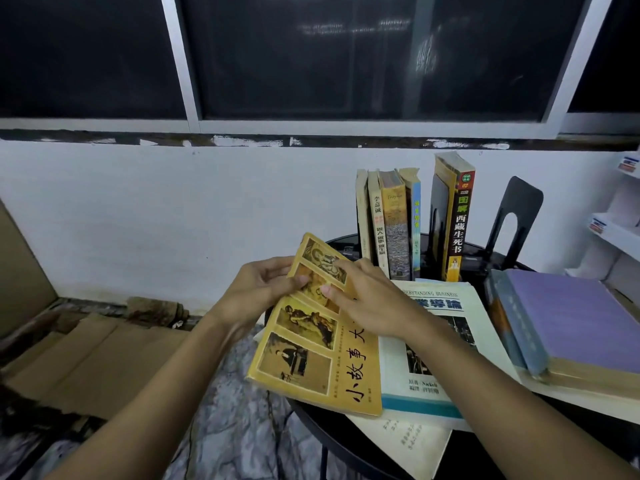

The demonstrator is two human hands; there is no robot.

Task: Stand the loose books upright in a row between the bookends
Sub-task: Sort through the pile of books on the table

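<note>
A yellow book [313, 355] with old pictures on its cover is tilted over the left edge of the round black table [332, 441]. My left hand [258, 289] grips its far left edge, thumb on the cover. My right hand [367, 299] lies on the cover with its fingers curled over the far edge. Several books [389, 223] stand upright at the back against a black bookend [437, 223]. One dark-spined book [456, 220] stands to the right of that bookend. A second black bookend [516, 220] stands further right, apart.
A white and blue business book [436, 358] lies flat under my right forearm, on a thin white booklet [405, 441]. A purple book [568, 320] is stacked on others at the right. Flattened cardboard [86, 362] covers the floor at left. White shelves [620, 230] stand far right.
</note>
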